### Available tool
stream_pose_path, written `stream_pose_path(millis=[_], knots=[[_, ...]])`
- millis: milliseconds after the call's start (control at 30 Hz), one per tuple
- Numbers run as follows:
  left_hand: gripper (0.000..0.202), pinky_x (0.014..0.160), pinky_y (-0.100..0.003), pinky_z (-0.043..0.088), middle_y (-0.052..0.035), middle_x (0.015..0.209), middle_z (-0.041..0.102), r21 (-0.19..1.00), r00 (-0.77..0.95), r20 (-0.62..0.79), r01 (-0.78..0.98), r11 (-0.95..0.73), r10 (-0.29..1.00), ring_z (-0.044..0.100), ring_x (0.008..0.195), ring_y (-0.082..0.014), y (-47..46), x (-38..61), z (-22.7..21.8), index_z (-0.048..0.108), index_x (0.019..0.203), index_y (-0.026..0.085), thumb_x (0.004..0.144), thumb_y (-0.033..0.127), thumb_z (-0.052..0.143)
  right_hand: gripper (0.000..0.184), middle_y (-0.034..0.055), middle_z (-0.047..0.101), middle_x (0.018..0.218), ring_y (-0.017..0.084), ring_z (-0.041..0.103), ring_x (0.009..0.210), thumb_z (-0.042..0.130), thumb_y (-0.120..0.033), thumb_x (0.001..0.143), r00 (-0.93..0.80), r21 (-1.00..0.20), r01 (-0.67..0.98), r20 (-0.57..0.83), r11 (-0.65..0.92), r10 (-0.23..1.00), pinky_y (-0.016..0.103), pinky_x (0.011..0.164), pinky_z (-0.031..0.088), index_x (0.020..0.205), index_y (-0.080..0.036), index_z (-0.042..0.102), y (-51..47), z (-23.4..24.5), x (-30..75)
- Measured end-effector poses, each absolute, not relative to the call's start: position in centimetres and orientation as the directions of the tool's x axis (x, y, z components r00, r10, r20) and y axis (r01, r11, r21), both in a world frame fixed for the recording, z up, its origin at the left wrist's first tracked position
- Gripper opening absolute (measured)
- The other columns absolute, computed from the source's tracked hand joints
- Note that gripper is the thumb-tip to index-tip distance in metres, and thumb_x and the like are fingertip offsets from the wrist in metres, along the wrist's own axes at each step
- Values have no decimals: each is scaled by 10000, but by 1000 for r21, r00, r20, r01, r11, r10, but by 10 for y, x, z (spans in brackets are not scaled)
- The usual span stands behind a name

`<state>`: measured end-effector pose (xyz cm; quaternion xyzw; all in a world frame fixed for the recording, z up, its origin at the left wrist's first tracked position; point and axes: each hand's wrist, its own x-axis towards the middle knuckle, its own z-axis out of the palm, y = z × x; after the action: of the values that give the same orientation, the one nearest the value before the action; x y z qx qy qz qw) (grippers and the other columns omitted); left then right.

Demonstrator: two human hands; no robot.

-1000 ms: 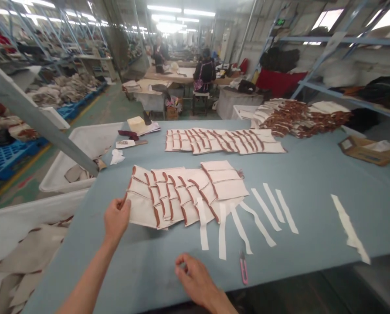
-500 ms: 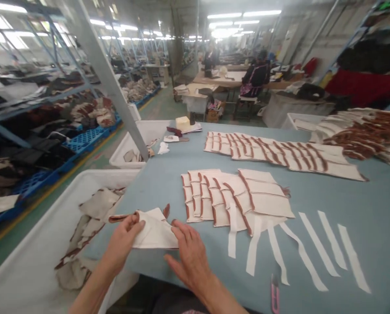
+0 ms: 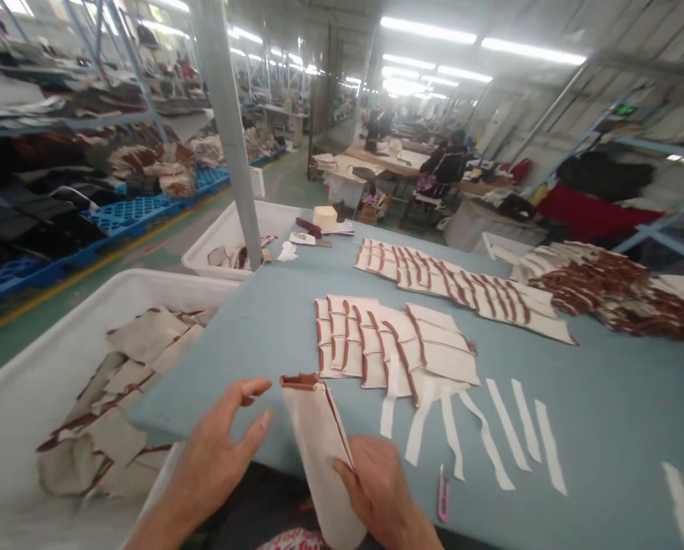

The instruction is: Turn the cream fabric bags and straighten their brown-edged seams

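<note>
My right hand (image 3: 384, 493) grips a folded cream fabric piece with brown trim (image 3: 319, 443), holding it upright over the near edge of the blue table (image 3: 605, 397). My left hand (image 3: 218, 451) hovers just left of the piece with its fingers spread, holding nothing. A fanned row of similar cream pieces (image 3: 393, 344) lies on the table beyond my hands. Several white strips (image 3: 507, 431) lie to its right. Small pink snips (image 3: 443, 495) rest close to my right hand.
A white bin (image 3: 14, 382) with loose fabric pieces stands left of the table, a second bin (image 3: 227, 229) behind it beside a grey post (image 3: 230, 130). More rows and a heap of pieces (image 3: 605, 290) lie at the far right. People work at distant tables.
I lifted one cream piece off the left end of the fanned row, drew it to the table's near edge and folded it; my right hand now grips it and my left has let go.
</note>
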<state>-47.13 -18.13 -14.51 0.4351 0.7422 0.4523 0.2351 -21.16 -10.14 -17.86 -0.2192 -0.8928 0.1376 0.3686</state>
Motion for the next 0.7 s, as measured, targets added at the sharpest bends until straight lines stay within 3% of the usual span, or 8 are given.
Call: stream_pose_path(millis=[233,300,400,467,600,700], knots=[[422,1208,-455,543,-112,1412,795,862,-115,186,496,-106,976,730,1330,-317,-157,-435,-149,742,1332,254,926,358,692,395,15,634,613,178,571,527,375,-230,1194,-636,-264,404,607,876,477,328,568,368,885,-224,620,-129,-152,-171],[346,1172,-432,561,-110,1343,814,857,-21,229,479,-191,973,743,1285,-303,-152,-424,-147,749,1275,252,949,340,671,402,7,621,593,174,562,507,388,-227,1191,-639,-231,446,594,865,488,327,553,361,857,-228,613,-136,-147,-162],[128,1039,-368,602,-76,1101,824,850,92,270,444,-282,958,764,1116,-277,-153,-408,-137,734,1023,255,962,306,634,440,14,641,598,175,580,501,354,-262,1208,-626,-226,519,556,824,547,329,552,357,877,-217,641,-145,-142,-151],[96,927,-320,609,-39,969,793,861,153,231,428,-275,961,754,977,-252,-156,-400,-125,688,907,259,962,289,615,437,24,669,623,181,612,522,351,-263,1210,-622,-246,563,502,789,601,333,563,371,904,-210,659,-152,-139,-145],[203,840,-288,583,0,916,791,900,217,48,413,-136,975,725,881,-234,-159,-391,-99,733,921,262,1005,356,574,379,22,692,648,194,629,539,410,-233,1182,-648,-315,589,365,744,668,355,559,379,885,-230,644,-167,-129,-137],[338,765,-287,567,-10,847,758,931,257,-64,363,-34,964,697,802,-224,-160,-388,-87,691,834,246,1050,445,524,237,33,732,742,208,676,641,514,-252,1129,-578,-514,562,316,648,752,345,605,423,944,-251,663,-175,-120,-136]])
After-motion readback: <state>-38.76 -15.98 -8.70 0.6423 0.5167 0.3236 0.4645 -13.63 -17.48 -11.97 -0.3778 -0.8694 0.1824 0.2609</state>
